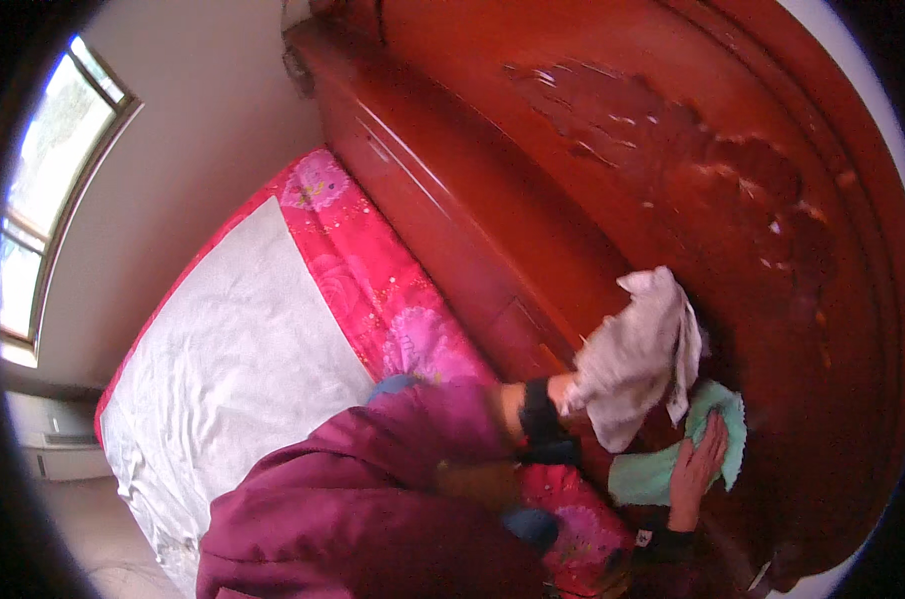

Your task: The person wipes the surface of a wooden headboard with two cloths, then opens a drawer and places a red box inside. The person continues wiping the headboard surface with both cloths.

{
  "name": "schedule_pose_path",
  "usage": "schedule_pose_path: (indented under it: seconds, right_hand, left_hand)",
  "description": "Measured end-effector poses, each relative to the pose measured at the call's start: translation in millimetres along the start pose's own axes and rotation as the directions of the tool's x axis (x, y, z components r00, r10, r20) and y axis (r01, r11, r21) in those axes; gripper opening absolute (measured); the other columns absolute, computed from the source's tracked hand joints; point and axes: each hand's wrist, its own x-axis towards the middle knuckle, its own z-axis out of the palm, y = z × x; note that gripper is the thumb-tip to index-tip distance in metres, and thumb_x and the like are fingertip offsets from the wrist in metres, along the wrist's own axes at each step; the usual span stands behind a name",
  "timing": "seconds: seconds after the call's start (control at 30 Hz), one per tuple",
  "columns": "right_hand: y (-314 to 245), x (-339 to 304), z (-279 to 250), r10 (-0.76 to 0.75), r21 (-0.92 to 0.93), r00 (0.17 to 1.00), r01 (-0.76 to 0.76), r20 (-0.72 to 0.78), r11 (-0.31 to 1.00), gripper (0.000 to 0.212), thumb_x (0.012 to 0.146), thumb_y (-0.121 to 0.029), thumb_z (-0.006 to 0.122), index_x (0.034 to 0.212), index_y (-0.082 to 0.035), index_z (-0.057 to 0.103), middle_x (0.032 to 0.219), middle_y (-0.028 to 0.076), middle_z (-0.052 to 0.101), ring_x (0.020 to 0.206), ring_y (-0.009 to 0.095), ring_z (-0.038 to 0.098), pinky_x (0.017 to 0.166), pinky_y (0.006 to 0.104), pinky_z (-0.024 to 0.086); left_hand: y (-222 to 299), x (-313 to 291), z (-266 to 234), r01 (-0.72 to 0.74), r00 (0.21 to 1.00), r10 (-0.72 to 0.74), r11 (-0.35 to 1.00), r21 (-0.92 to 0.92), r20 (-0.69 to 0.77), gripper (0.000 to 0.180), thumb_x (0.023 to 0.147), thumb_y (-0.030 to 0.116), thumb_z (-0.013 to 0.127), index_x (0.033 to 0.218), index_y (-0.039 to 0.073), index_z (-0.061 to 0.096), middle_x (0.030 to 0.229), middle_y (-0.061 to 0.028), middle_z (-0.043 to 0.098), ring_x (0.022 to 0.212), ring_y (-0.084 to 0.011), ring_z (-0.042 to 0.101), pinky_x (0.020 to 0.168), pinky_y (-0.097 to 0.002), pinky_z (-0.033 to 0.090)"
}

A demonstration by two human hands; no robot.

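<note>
No packages, labels, signs or screens show anywhere in this view of the bed and its wooden headboard.

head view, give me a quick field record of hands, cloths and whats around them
left hand: hidden under a grey-white cloth, raised against the headboard
right hand: flat on a green cloth, pressing it to the headboard
headboard: dark red wood, glossy, carved relief on the panel
bed: white sheet over pink floral cover
clothing: maroon sleeve, dark wristbands
background: window at left, pale wall
</note>
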Motion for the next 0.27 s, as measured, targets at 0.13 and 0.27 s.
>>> schedule_pose_path:
  seconds: [0.13, 0.27]
  right_hand:
    - [-36, 39, 3, -0.155, -0.004, 0.987, 0.156, 0.036, 0.988, 0.065, 0.089, -0.025, 0.051, 0.145, -0.002, 0.028, 0.148, 0.018, 0.032, 0.135, 0.039, 0.029, 0.110, 0.0501, 0.023]
    - [-97, 89, 14, -0.252, 0.037, 0.959, 0.249, 0.128, 0.968, 0.076, 0.083, -0.028, 0.057, 0.147, -0.003, 0.025, 0.149, 0.020, 0.029, 0.133, 0.041, 0.030, 0.109, 0.0507, 0.024]
  left_hand:
    - [25, 61, -107, 0.010, 1.000, -0.010, 1.000, 0.019, -0.010, 0.026, 0.095, 0.025, 0.054, 0.105, 0.002, 0.057, 0.096, -0.0184, 0.058, 0.090, -0.0288, 0.057, 0.080, -0.0341, 0.048]
    - [62, 112, -192, 0.049, 0.999, -0.049, 0.999, -0.013, -0.004, 0.026, 0.095, 0.026, 0.054, 0.105, 0.002, 0.057, 0.095, -0.0185, 0.058, 0.089, -0.0286, 0.057, 0.080, -0.0338, 0.048]
